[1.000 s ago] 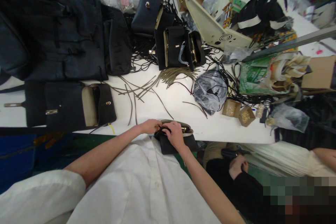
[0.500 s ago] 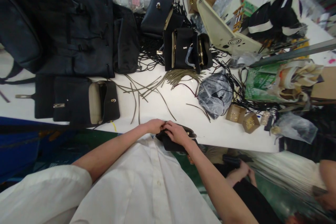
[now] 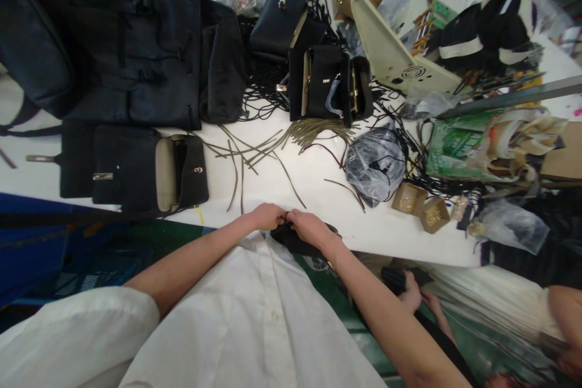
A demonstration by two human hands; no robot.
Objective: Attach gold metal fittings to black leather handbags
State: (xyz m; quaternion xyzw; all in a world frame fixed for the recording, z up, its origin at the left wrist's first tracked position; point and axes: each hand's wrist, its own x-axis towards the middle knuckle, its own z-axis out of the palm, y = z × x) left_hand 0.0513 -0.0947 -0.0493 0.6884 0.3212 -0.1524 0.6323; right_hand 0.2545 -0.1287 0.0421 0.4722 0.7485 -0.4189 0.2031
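A small black handbag lies at the table's front edge, close against my body. My left hand pinches its left end, fingers closed. Right beside it, my right hand is also closed on the bag, its fingertips almost meeting the left ones. The exact spot they grip is small and partly hidden by the fingers. Thin olive strips lie scattered on the table beyond my hands. Farther back stands a black bag with gold fittings, its compartments showing.
Black bags with beige lining lie at left, below a big black backpack. A plastic-wrapped bundle and small boxes of gold hardware sit at right. Another person's hands hold a dark item at lower right.
My right hand has turned and drawn its fingers together beside the left. The black handbag has tilted, so less of its front and opening shows. The view has shifted slightly.
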